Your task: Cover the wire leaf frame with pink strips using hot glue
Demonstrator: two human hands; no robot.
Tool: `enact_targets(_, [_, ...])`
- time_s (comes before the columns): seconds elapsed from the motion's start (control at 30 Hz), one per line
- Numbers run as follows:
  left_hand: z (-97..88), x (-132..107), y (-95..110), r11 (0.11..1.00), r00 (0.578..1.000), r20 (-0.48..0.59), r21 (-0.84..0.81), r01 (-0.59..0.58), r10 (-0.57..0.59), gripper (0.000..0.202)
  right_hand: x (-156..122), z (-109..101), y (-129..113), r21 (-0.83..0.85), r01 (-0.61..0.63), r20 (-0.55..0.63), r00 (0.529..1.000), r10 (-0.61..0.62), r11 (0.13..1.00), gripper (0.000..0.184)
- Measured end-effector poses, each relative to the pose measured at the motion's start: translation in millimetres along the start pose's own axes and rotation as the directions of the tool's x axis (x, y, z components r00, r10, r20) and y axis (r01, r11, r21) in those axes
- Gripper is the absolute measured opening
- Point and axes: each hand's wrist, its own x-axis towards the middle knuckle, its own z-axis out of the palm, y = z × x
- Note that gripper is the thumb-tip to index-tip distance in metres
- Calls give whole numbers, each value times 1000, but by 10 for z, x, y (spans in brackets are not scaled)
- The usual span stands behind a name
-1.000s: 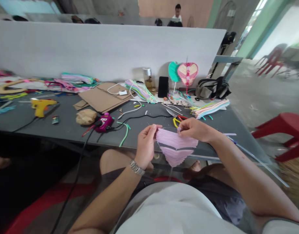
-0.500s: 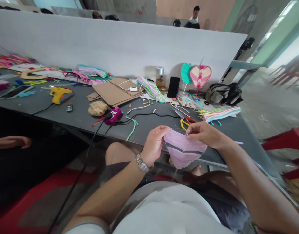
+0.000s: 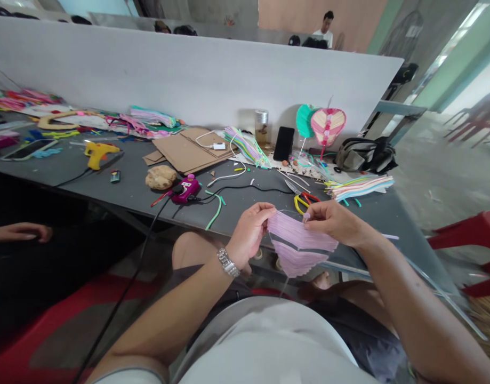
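Observation:
Between my hands, over the table's front edge, hangs a lilac fan-shaped piece (image 3: 303,258) made of pipe-cleaner-like strips on a thin wire frame. A gap crosses it between an upper and a lower band. My left hand (image 3: 255,229), with a metal watch at the wrist, pinches its upper left corner. At the upper right, the thumb and fingers of my right hand (image 3: 328,218) are closed on a lilac strip at the top edge. Yellow-and-red-handled scissors (image 3: 303,201) lie on the table just beyond my right hand.
On the grey table (image 3: 260,186) lie a magenta power socket (image 3: 185,189), a stone (image 3: 160,177), a yellow glue gun (image 3: 98,154), cardboard (image 3: 189,149) and bundled strips (image 3: 360,186). A phone (image 3: 284,143) and finished fans (image 3: 328,125) stand at the back. Another person's hand (image 3: 32,232) is at left.
Both hands keep their hold on the lilac piece, with only slight shifts of the fingers. My left wrist has moved a little left and up. The view has tilted slightly.

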Motion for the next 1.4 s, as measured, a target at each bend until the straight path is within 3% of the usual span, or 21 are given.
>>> enact_targets(0.13, [6,50,-57,925,948,-69,254,-283,310,21,1,6,0,13,1,-20,1000,-1,1000,24])
enact_targets(0.23, [-8,38,-46,852,919,-35,390,-350,394,19,2,5,1,-1,9,-37,999,-9,1000,24])
enact_targets(0.37, [-27,-18,-3,840,925,1,418,-346,380,21,5,9,-5,-18,4,-43,999,-5,1000,25])
enact_targets(0.67, [9,33,46,866,952,-35,426,-262,305,26,0,42,-72,-57,25,-46,999,-27,998,21])
enact_targets(1.07, [-88,-92,91,588,855,91,689,-424,510,14,19,46,-60,-39,26,-23,999,-27,999,22])
enact_targets(1.23, [-102,-115,54,566,844,87,705,-427,529,12,11,38,-33,-54,29,-3,1000,-29,998,22])
enact_targets(1.4, [-112,-158,43,603,857,61,685,-409,511,9,38,43,-39,-38,-25,16,1000,25,999,27])
